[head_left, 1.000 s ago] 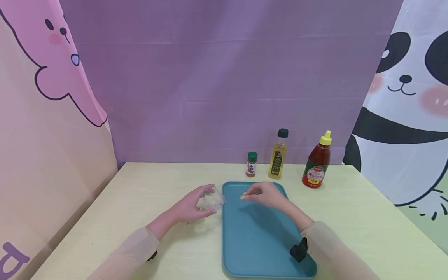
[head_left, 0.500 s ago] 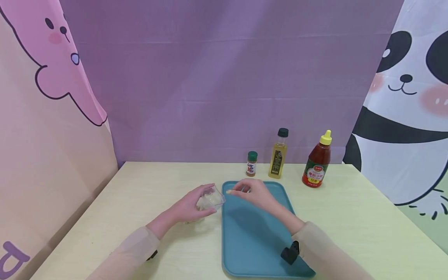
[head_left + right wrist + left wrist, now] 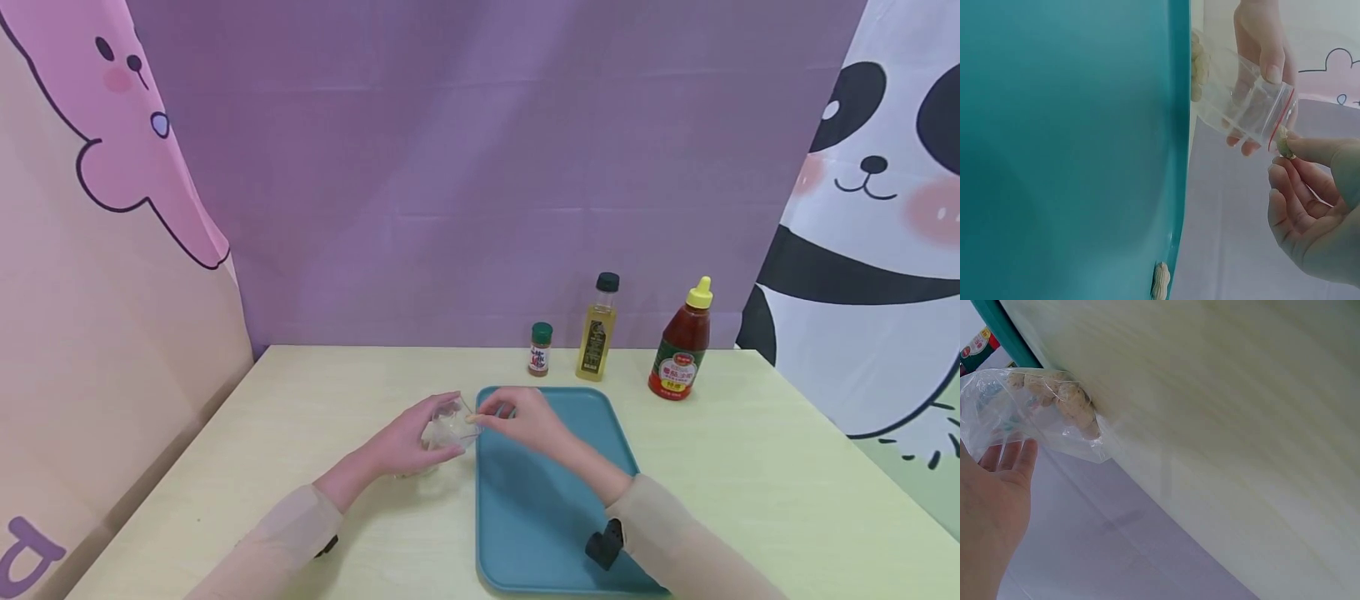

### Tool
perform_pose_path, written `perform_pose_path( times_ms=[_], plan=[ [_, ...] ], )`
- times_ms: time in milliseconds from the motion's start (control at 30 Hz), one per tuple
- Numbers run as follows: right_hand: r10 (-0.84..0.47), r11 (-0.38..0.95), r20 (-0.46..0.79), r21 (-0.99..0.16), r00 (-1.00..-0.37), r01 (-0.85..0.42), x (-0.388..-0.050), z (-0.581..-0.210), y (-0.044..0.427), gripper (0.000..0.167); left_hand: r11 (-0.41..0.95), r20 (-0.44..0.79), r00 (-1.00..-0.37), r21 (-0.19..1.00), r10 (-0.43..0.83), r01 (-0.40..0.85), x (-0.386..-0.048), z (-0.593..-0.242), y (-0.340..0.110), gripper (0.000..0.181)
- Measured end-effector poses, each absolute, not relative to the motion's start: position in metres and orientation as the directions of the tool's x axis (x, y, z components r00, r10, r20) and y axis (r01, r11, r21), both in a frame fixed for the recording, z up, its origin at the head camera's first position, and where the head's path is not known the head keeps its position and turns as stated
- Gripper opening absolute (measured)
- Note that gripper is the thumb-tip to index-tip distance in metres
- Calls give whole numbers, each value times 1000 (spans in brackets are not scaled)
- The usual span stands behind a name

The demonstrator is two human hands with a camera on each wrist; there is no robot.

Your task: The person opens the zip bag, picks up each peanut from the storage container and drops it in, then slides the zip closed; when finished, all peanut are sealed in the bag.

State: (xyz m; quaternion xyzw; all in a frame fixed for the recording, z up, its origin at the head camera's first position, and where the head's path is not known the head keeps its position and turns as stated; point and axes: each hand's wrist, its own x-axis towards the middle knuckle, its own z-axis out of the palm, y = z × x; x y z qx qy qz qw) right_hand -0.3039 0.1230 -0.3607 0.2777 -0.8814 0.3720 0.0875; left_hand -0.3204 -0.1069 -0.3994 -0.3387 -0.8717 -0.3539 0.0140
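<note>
A clear zip bag [image 3: 452,427] with a red line along its mouth is held in the left hand [image 3: 408,437], thumb on one side and fingers on the other. Several peanuts [image 3: 1075,406] lie at its bottom, seen through the plastic in the left wrist view. The right hand [image 3: 521,421] pinches a single peanut [image 3: 1284,142] between thumb and forefinger, right at the bag's open mouth. Another peanut [image 3: 1160,281] rests on the blue tray [image 3: 555,517], near its edge in the right wrist view.
Behind the tray stand a small green-capped spice jar [image 3: 539,350], an oil bottle [image 3: 596,337] with a dark cap and a red ketchup bottle [image 3: 680,350] with a yellow tip. A purple cloth [image 3: 487,183] hangs behind the table.
The right hand has moved left from over the tray to the bag's mouth, bringing the pinched peanut along. The left hand and the bag have stayed in place.
</note>
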Motion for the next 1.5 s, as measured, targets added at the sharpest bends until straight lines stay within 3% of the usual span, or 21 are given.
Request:
perform_pose_path(
  times_ms=[767, 1500],
  plan=[
    [-419, 568, 362, -611, -833, -551, -315, -361, 136, 14, 519, 257, -775, 617, 577, 591, -320, -398, -107, 77],
    [-366, 678, 224, -600, -903, -424, -347, -378, 183, 21, 548, 226, -791, 614, 569, 569, -321, -398, -107, 77]
  ],
)
